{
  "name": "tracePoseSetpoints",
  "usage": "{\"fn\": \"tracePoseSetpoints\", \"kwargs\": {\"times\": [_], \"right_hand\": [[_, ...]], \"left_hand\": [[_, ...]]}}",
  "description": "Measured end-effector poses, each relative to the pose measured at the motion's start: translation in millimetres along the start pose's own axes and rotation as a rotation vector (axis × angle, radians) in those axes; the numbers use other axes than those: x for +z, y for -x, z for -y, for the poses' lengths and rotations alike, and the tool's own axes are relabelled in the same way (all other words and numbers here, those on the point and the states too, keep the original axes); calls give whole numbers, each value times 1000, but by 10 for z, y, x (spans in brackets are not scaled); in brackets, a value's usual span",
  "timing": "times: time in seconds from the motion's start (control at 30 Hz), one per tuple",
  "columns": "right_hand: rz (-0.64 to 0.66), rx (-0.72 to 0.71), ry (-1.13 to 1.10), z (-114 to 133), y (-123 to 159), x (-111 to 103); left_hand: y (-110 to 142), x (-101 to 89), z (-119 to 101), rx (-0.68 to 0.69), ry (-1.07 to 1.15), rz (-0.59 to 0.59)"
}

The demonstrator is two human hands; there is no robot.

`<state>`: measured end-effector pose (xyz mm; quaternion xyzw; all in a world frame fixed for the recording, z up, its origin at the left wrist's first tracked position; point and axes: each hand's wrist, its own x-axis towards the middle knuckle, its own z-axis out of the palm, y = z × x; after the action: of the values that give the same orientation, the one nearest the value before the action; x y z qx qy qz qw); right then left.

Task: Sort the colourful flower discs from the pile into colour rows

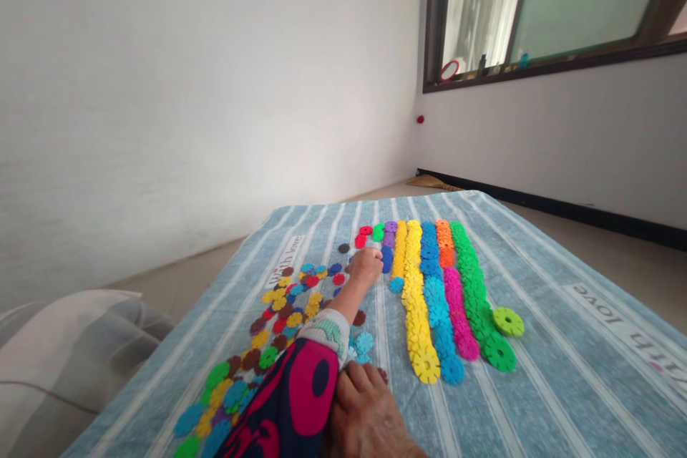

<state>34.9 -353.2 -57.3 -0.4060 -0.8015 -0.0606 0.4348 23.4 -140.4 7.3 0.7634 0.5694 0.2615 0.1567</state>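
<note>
My left hand (366, 265) reaches far forward over a blue striped sheet (537, 372), closed in a fist; what it holds, if anything, is hidden. It sits just left of neat rows of plastic snowflake discs: a short yellow row (399, 250), a long yellow row (416, 308), a blue row (437, 300), an orange-and-pink row (456, 308) and a green row (475, 286). A few red, green and purple discs (376, 232) lie just beyond the fist. My right hand (365, 411) rests near me on the sheet, fingers flat, beside my patterned left sleeve (295, 401).
A loose scatter of mixed-colour discs (279, 315) spreads to the left of my arm. One green disc (507, 321) lies apart, right of the green row. A grey pillow (64, 358) lies at the left, white walls stand behind, and a window (547, 0) is at the upper right.
</note>
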Motion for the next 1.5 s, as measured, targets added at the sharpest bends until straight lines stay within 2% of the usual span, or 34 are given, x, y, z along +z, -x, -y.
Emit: {"fn": "tracePoseSetpoints", "kwargs": {"times": [0.1,0.33,0.5,0.57,0.7,0.8,1.0,1.3,1.5], "right_hand": [[51,-19,-2,-2,-6,-47],[272,2,12,22,-38,-255],[370,33,-25,52,-76,-370],[401,47,-44,64,-81,-399],[417,71,-54,90,-65,-438],[402,65,-47,101,-35,-443],[347,43,-24,102,45,-412],[309,17,-35,88,106,-429],[357,-10,-17,88,101,-474]], "left_hand": [[76,-88,-32,-70,-47,-17],[463,-471,79,-54,-78,4],[950,-834,343,-21,-126,23],[1160,-935,476,-27,-157,-7],[1511,-1049,748,-24,-180,-91],[1681,-1088,900,-33,-147,-153],[1811,-1120,1018,-111,-143,-257],[1842,-1144,1068,-137,-118,-264],[1859,-1183,1102,-231,-70,-286]]}}
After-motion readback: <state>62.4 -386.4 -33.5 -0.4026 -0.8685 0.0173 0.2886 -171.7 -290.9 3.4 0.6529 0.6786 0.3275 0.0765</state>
